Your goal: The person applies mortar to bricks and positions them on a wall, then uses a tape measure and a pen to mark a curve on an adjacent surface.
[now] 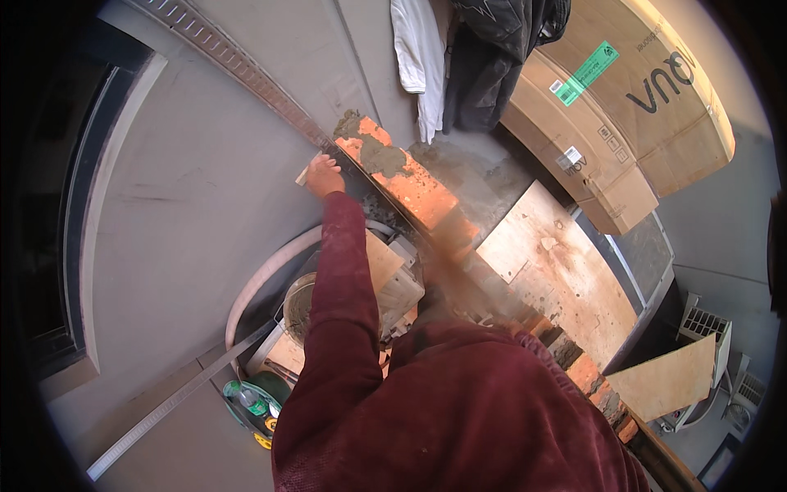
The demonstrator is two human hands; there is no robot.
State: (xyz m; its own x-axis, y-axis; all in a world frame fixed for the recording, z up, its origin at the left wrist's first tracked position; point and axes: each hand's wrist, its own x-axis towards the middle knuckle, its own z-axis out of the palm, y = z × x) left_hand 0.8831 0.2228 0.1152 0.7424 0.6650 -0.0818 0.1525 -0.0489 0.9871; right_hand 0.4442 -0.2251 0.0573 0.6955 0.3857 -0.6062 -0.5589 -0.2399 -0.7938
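My left hand reaches out at the end of a maroon sleeve. Its fingers are closed at the far left end of a brick wall. A thin pale flat piece sticks out beside the fingers; its kind is not clear. Close by, a long perforated metal strip runs down the grey wall to the brickwork. Grey wet mortar is smeared over the orange bricks at this end. The middle of the brickwork is blurred. My right hand does not show; my body covers the lower middle.
A mortar bucket stands left of my body, near a curved pale hose. A stained plywood board lies right of the bricks. Behind are a large cardboard box and hanging clothes. A tub with bottles sits lower left.
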